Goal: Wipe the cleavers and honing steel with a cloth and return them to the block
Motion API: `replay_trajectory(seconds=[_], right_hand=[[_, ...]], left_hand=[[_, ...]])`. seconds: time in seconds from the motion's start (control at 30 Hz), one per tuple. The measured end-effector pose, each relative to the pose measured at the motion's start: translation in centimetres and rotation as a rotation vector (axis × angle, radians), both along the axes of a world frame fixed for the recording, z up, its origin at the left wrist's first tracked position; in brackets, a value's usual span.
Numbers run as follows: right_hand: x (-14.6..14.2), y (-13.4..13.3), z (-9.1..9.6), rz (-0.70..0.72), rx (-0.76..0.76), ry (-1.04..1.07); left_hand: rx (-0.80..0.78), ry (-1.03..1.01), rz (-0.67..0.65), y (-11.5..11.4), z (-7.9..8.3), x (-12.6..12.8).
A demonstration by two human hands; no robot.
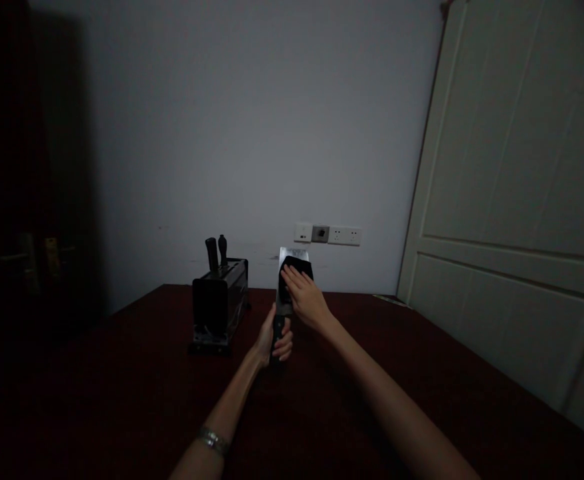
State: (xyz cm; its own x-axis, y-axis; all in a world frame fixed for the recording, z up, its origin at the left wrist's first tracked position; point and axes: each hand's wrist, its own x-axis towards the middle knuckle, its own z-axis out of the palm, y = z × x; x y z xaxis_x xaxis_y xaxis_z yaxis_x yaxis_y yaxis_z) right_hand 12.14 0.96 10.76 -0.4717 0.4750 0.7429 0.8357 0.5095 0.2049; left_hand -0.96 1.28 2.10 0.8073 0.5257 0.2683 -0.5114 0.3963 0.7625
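A cleaver (293, 253) points upward above the table, its broad metal blade facing me. My left hand (267, 339) is closed around its black handle, fingers wrapped from the right side. Over the blade lies a black cloth (302, 265), which hides most of the metal; only the top end and the left strip show. My right hand (308, 300) presses this cloth against the blade with its fingers stretched out together. Left of both hands stands a dark knife block (221, 297), with two black handles sticking up from its top.
The dark red table (372, 387) reaches back to a pale wall. Wall sockets (345, 235) sit just above its far edge. A thin flat item (392, 301) lies at the far right corner, beside a pale panelled door (502, 307).
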Motion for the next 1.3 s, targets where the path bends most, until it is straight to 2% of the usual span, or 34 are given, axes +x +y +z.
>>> replay_trajectory(seconds=[0.1, 0.2, 0.27, 0.47, 0.57, 0.67, 0.83, 0.93, 1.0, 1.17, 1.23, 1.3], right_hand=[[0.6, 1.7, 1.7, -0.056, 0.026, 0.07], [0.8, 2.0, 2.1, -0.053, 0.03, 0.08], [0.6, 1.3, 1.3, -0.026, 0.017, 0.057], [-0.6, -3.0, -3.2, 0.069, -0.079, -0.055], [-0.5, -3.6, -3.8, 0.092, -0.094, -0.072], [0.2, -2.4, -2.7, 0.079, -0.071, -0.046], [2.1, 1.3, 0.7, -0.02, -0.036, 0.048], [2.7, 1.8, 1.3, -0.031, -0.029, 0.068], [2.7, 1.0, 0.6, -0.005, -0.037, 0.041], [2.1, -2.8, -2.7, 0.108, -0.121, -0.123], [2.1, -3.6, -3.2, 0.137, -0.143, -0.179], [2.2, -3.5, -2.8, 0.14, -0.14, -0.197]], left_hand=[[0.001, -0.004, -0.023, -0.2, -0.2, 0.1], [-0.001, -0.015, -0.032, -0.3, -0.2, 0.2], [-0.006, -0.04, -0.023, -0.3, -0.1, 0.2], [-0.103, -0.033, 0.06, -0.1, -0.1, 0.2], [-0.112, -0.024, 0.07, 0.0, -0.2, 0.2], [-0.08, -0.048, 0.012, -0.1, -0.2, 0.3], [-0.016, -0.055, -0.071, -0.6, -0.1, 0.6], [-0.01, -0.038, -0.082, -0.9, 0.0, 0.7], [-0.02, -0.037, -0.07, -0.9, -0.1, 0.7], [-0.095, -0.034, 0.01, -0.5, -0.3, 0.4], [-0.114, -0.018, 0.031, -0.3, -0.4, 0.3], [-0.104, -0.015, 0.034, -0.4, -0.4, 0.4]])
